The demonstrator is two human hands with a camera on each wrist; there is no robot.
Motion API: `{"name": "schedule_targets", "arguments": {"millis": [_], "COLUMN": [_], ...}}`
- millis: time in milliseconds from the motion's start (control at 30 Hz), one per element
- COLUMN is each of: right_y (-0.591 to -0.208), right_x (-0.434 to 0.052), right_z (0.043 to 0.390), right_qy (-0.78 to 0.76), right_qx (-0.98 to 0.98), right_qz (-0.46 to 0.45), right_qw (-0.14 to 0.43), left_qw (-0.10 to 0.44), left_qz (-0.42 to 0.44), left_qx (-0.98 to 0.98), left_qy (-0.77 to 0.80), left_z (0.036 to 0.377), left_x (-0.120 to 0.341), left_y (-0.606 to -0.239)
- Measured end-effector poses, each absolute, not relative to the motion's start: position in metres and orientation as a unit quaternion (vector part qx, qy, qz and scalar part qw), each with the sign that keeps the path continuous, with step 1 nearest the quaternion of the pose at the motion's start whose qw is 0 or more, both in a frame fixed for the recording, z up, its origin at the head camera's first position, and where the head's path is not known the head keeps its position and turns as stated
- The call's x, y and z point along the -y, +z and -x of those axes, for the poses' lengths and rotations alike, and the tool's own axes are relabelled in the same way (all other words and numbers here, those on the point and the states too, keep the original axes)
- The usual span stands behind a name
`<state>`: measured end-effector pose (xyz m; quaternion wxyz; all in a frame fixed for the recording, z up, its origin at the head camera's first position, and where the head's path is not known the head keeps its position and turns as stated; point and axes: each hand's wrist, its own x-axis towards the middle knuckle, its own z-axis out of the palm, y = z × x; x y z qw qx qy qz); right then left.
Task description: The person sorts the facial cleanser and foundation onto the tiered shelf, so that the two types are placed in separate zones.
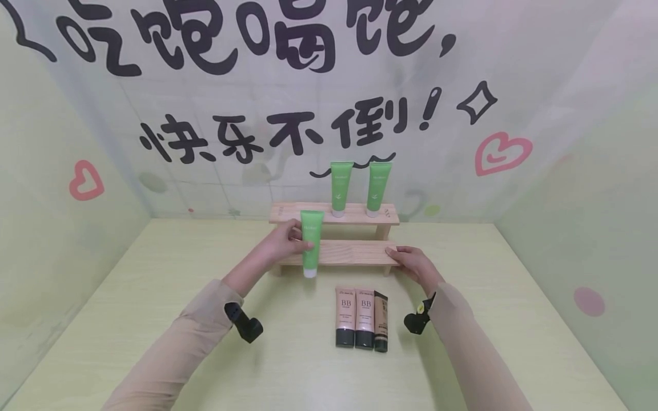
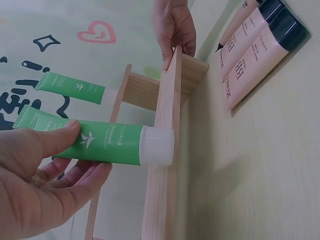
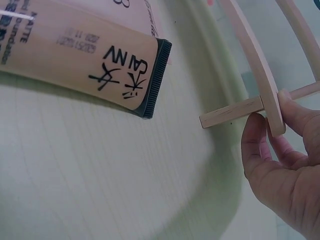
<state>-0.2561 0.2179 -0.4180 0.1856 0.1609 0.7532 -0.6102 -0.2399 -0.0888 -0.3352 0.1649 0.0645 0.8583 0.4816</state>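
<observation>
Beige sleeves [image 1: 159,354] come in from the near edge over a pale worktop [image 1: 298,365], a black wrist camera [image 1: 244,324] at each cuff. The left hand [image 1: 284,242] pinches a green tube [image 1: 312,231] between thumb and fingers, its white cap [image 1: 310,273] pointing down. That tube is in front of the left part of a two-step wooden rack [image 1: 349,252] — whether the cap touches the lower board, I cannot tell. The right hand [image 1: 414,264] grips the right end of that lower board, thumb on top and fingers underneath.

On the upper step two more green tubes stand upright on their caps, a left one [image 1: 340,185] and a right one [image 1: 378,185], with a gap between them. Nearer the person, in front of the rack, two pink BB tubes [image 1: 346,311] lie side by side on the worktop, black caps toward the person. A narrower tan tube [image 1: 381,319] lies just to their right — its crimped end is dark. Behind everything, black lettering [image 1: 295,131] and pink hearts [image 1: 86,180] mark the pale walls.
</observation>
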Motion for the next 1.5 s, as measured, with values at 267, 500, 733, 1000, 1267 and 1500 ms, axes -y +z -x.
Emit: {"name": "schedule_targets", "arguments": {"millis": [267, 500, 733, 1000, 1267, 1500], "right_y": [-0.417, -0.417, -0.417, -0.416, -0.415, -0.415], "right_x": [-0.220, -0.219, -0.218, -0.217, -0.218, -0.218], "right_z": [0.256, 0.256, 0.256, 0.256, 0.255, 0.254], "right_qy": [-0.600, -0.602, -0.608, -0.613, -0.618, -0.615], "right_qx": [-0.762, -0.759, -0.754, -0.748, -0.746, -0.748], "right_qz": [-0.161, -0.168, -0.169, -0.174, -0.172, -0.171], "right_qw": [0.185, 0.181, 0.181, 0.184, 0.182, 0.181], "left_qw": [0.149, 0.148, 0.142, 0.120, 0.097, 0.066], "left_qz": [-0.067, -0.058, -0.061, -0.059, -0.058, -0.054], "left_qx": [-0.863, -0.850, -0.846, -0.840, -0.840, -0.832], "left_qy": [0.477, 0.503, 0.510, 0.525, 0.530, 0.549], "left_z": [0.245, 0.253, 0.258, 0.263, 0.267, 0.271], "left_x": [0.090, 0.091, 0.092, 0.091, 0.087, 0.085], "left_y": [-0.326, -0.321, -0.318, -0.314, -0.312, -0.312]}}
